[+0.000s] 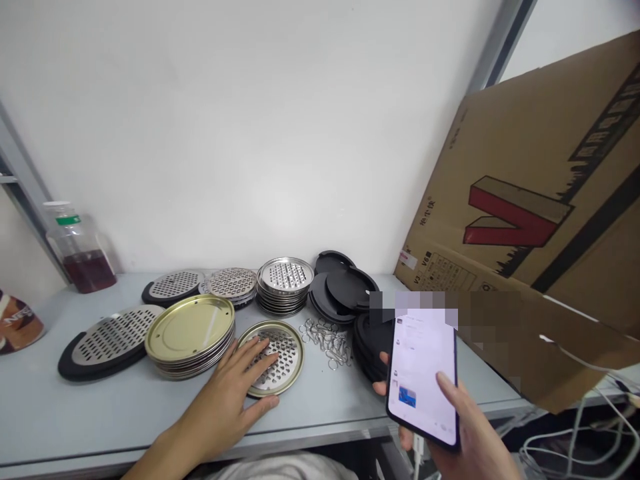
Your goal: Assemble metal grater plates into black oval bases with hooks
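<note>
A: What is shown at the lower centre of the frame?

B: A perforated grater disc (286, 362) is seen within a gold-toned rim (301, 353), laid flat on the surface (320, 397). It is partly covered by the left hand (223, 400), whose grip is spread, fingers apart, with nothing pinched.

A: And at lower right?

B: A smartphone (425, 367) is held in the right hand (477, 433); that grip is curled about its sides, the thumb laid over the lit screen. A white cable (417, 445) is seen at its lower end.

A: How far has the work been carried?

B: Partway, it is judged. At left, grater plates (117, 337) are seated on black bases and look joined, though fastening cannot be confirmed. Loose parts are left: gold-toned lids (190, 327) stacked at centre left, grater discs (287, 275) stacked at centre, black discs (346, 290) heaped right of centre, and wire hooks (327, 341) scattered below these.

A: Where is movement limited?

B: By the front edge (320, 435) below the disc, the wall (250, 133) behind the stacks and the cardboard box (445, 227) at right. The most open room is offered at lower left.
</note>
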Tool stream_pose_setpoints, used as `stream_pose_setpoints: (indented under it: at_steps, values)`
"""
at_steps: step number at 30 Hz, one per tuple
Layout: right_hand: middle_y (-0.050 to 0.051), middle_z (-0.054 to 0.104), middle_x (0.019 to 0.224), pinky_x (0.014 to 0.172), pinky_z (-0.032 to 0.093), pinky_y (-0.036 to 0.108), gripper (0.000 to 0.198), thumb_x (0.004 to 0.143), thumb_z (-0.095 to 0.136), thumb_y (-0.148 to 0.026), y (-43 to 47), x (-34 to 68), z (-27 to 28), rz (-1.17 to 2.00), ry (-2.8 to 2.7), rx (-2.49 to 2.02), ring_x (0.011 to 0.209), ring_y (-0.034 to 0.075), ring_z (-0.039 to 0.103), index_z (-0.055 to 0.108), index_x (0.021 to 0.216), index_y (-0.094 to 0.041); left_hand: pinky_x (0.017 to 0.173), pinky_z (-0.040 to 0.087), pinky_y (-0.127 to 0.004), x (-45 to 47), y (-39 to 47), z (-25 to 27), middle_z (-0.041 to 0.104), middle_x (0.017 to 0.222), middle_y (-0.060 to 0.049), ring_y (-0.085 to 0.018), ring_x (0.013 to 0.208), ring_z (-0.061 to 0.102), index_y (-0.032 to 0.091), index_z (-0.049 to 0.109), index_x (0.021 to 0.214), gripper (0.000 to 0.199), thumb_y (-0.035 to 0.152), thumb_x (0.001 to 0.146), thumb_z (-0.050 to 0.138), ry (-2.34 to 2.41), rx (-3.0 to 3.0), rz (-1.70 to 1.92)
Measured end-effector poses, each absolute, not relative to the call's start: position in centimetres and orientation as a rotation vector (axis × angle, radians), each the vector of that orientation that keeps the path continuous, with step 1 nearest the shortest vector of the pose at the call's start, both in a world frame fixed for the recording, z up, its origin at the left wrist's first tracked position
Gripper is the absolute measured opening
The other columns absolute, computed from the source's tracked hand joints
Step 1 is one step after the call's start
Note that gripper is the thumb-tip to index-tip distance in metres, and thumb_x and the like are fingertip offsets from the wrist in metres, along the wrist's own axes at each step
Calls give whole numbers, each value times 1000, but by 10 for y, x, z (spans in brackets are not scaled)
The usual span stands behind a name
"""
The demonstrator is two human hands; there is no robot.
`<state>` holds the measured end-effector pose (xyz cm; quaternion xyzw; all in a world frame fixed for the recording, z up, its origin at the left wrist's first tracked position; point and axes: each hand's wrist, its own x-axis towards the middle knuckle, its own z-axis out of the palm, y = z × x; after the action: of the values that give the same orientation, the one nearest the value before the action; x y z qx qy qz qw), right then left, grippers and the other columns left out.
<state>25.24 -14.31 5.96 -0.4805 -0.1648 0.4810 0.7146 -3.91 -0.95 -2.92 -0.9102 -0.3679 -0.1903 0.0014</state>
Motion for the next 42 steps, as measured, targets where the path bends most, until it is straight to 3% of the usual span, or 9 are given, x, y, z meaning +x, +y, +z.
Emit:
stream_pose_setpoints:
  at_steps: [6, 12, 18, 21, 27, 31, 34, 37, 42]
  values:
    - [17, 76, 108, 51, 56, 37, 74, 68, 80, -31, -145, 251, 55, 1075, -355, -1125, 70, 32, 74, 53, 135, -14, 111, 36, -64, -39, -10, -30, 42, 155, -6, -35, 142, 39, 34, 44, 148, 56, 53, 96, 53, -1162, -2855, -567]
    - [19, 70, 123, 53, 58, 39, 85, 70, 75, -26, -146, 248, 53, 1032, -406, -1030, 102, 43, 69, 41, 147, -20, 110, 36, -64, -41, -8, -31, 43, 154, -6, -34, 140, 41, 34, 46, 146, 54, 53, 96, 53, -1132, -2826, -559]
    - [18, 71, 121, 50, 57, 37, 84, 73, 71, -26, -145, 247, 58, 1018, -359, -1048, 97, 40, 71, 37, 149, -17, 109, 39, -64, -41, -6, -34, 47, 152, -7, -36, 138, 45, 33, 50, 144, 54, 53, 94, 57, -1093, -2802, -602]
    - [17, 73, 117, 46, 56, 35, 83, 73, 75, -38, -144, 245, 63, 998, -342, -1072, 92, 40, 72, 42, 146, -16, 108, 40, -64, -41, -7, -34, 47, 151, -6, -36, 137, 45, 34, 50, 143, 53, 53, 94, 57, -1101, -2810, -616]
    - [17, 75, 112, 48, 56, 34, 63, 67, 78, -31, -145, 243, 58, 995, -316, -1107, 92, 39, 72, 63, 125, -16, 110, 38, -63, -40, -8, -32, 44, 154, -5, -35, 139, 42, 34, 47, 146, 56, 51, 94, 58, -1130, -2842, -627]
    - [13, 78, 102, 58, 58, 39, 77, 63, 77, -23, -146, 247, 52, 1019, -338, -1125, 74, 33, 74, 54, 136, -18, 110, 37, -64, -40, -9, -31, 44, 154, -5, -35, 140, 42, 35, 47, 146, 56, 52, 94, 58, -1147, -2856, -630]
    - [11, 79, 99, 61, 59, 39, 81, 68, 77, -31, -146, 248, 53, 1036, -347, -1149, 58, 27, 71, 47, 143, -19, 109, 38, -64, -40, -10, -30, 44, 154, -5, -35, 140, 41, 35, 47, 146, 56, 52, 93, 58, -1156, -2855, -636]
    - [13, 78, 103, 53, 57, 38, 82, 73, 74, -45, -144, 246, 57, 1041, -328, -1149, 53, 27, 69, 45, 145, -18, 110, 38, -64, -41, -11, -31, 43, 154, -5, -35, 140, 41, 34, 46, 146, 56, 53, 94, 56, -1154, -2851, -617]
    - [14, 78, 98, 56, 57, 39, 90, 67, 80, -33, -145, 244, 57, 1020, -340, -1127, 56, 27, 69, 41, 147, -17, 110, 38, -63, -41, -10, -31, 43, 154, -5, -35, 140, 41, 35, 45, 147, 56, 52, 95, 56, -1148, -2846, -607]
